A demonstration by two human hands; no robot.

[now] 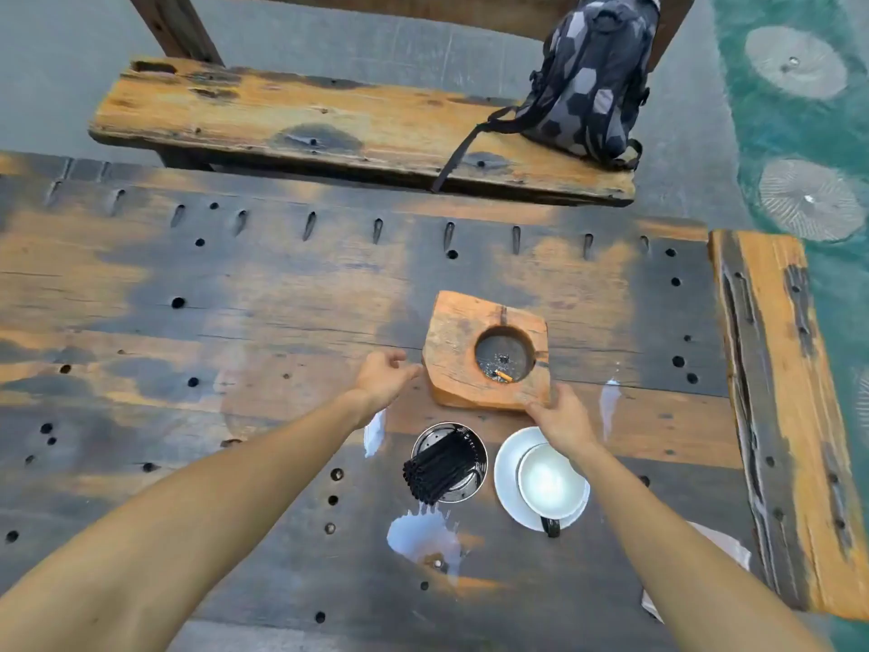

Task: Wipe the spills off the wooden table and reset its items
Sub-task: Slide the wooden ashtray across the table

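Both hands bracket the wooden ashtray block (pixel 486 352).

My left hand (pixel 383 376) hovers loosely open just beside its left edge, holding nothing; my right hand (pixel 557 418) touches its near right corner, grip unclear. I judge I'm shifting it clear for wiping. Nearer me stand the straw tin (pixel 449 458), the cup on its saucer (pixel 541 477) and white spills (pixel 425 538) on the table (pixel 235 298).

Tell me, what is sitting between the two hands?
The wooden ashtray block, seen in the head view. The left hand reaches its left edge; the right hand touches its near right corner. A cigarette butt lies in its round hollow.
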